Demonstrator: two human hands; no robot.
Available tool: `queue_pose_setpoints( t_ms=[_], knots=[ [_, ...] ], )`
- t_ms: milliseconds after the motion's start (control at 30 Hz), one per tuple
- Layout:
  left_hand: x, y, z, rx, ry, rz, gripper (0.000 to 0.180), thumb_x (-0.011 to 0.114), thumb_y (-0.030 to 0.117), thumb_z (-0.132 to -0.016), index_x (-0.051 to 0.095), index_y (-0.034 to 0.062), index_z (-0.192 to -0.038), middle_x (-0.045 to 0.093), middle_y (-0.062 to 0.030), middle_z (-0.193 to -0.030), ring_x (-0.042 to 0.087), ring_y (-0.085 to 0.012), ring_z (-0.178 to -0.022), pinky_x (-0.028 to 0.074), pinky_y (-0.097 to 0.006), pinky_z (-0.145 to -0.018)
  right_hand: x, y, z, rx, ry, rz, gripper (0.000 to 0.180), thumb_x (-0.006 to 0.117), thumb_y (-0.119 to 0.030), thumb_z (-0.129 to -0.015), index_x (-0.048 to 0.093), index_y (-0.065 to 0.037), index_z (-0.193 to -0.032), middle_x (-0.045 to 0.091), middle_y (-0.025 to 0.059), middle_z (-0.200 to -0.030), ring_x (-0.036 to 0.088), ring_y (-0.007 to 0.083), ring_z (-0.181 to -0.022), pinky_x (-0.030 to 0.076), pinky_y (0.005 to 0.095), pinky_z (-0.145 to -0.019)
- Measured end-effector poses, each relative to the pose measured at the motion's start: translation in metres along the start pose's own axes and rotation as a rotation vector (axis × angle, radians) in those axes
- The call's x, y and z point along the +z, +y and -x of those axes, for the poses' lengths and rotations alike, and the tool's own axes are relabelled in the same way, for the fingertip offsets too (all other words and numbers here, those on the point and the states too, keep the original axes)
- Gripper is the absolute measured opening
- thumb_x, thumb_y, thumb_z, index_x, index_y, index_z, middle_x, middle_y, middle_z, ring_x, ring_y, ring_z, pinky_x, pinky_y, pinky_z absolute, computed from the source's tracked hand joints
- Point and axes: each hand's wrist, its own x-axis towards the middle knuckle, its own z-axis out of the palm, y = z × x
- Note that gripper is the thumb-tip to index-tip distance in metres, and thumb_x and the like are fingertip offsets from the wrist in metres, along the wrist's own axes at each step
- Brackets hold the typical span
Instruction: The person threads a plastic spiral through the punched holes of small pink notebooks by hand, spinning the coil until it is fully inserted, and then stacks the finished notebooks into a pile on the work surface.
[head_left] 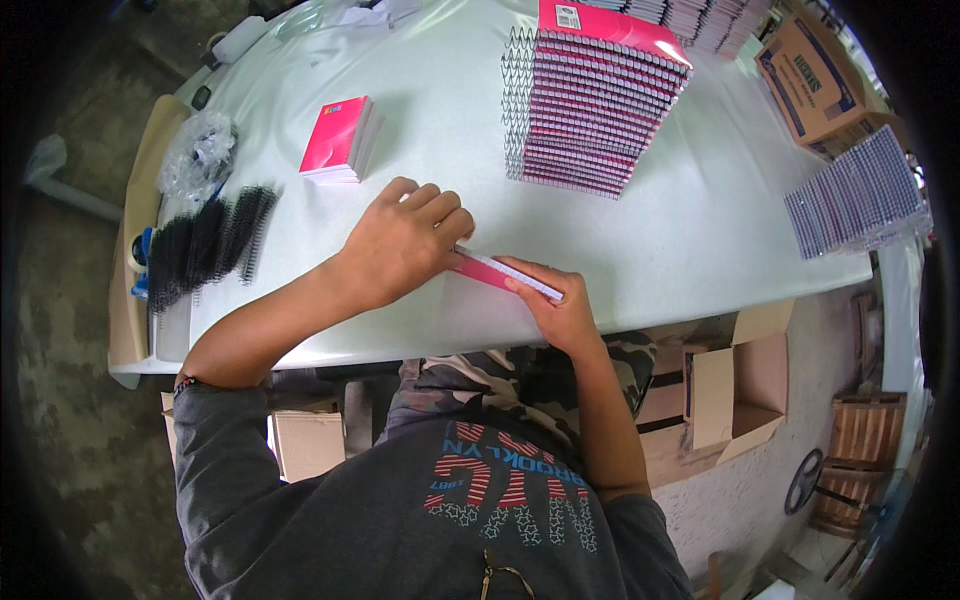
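Observation:
Above the table's near edge, a thin pink-covered notebook (pixel 485 271) is held between my hands, its white page edge turned up. My right hand (pixel 562 306) grips its right end, thumb on the near cover and fingers along the far side. My left hand (pixel 415 240) is closed at the other end, fingers curled; the fingertips are partly hidden. Beyond my left hand lies a small pile of pink-covered notebooks (pixel 335 138) without visible coils. Farther left, several black spiral coils (pixel 205 245) lie bunched together.
A tall stack of spiral-bound pink notebooks (pixel 590 115) stands at the far middle, with more behind. Another bound stack (pixel 855 195) and a printed cardboard box (pixel 815 80) sit at right. Clear plastic wrap (pixel 197 155) lies at left. An open carton (pixel 740 390) is below the white table (pixel 420 330).

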Motion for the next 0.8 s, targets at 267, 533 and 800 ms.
queue_pose_setpoints(
  t_ms=[267, 533, 800],
  knots=[
    [0.011, 0.01, 0.001, -0.035, 0.236, -0.151, 0.067, 0.067, 0.05, -0.07, 0.051, 0.0039, -0.116, 0.049, -0.0176, -0.119, 0.046, -0.0357, -0.114, 0.028, -0.049, -0.1, 0.007, -0.003, 0.008, -0.045, 0.053, 0.035, 0.027, 0.058, -0.001, -0.084, 0.063, -0.001, -0.111, 0.067, 0.013, -0.103, 0.064, 0.017, -0.088, 0.048, 0.0266, -0.08],
    [0.066, 0.011, 0.041, 0.222, 0.621, -0.285, 0.113, 0.041, 0.081, -0.071, 0.032, -0.0137, -0.131, 0.012, -0.0419, -0.139, 0.009, -0.0549, -0.132, 0.006, -0.068, -0.1, 0.016, -0.027, 0.015, -0.507, 0.197, 0.256, 0.043, 0.056, 0.013, -0.07, 0.063, 0.001, -0.11, 0.066, 0.0189, -0.102, 0.066, 0.0273, -0.091, 0.053, 0.0323, -0.079],
    [0.049, 0.029, 0.04, 0.207, 0.489, -0.255, 0.113, 0.04, 0.075, -0.078, 0.025, -0.0241, -0.128, 0.012, -0.0436, -0.138, 0.009, -0.0546, -0.132, 0.006, -0.068, -0.101, 0.012, -0.033, 0.023, -0.542, 0.259, 0.277, 0.03, 0.054, 0.012, -0.076, 0.064, 0.005, -0.103, 0.066, 0.0207, -0.098, 0.067, 0.0308, -0.09, 0.054, 0.0334, -0.076]
  ],
)
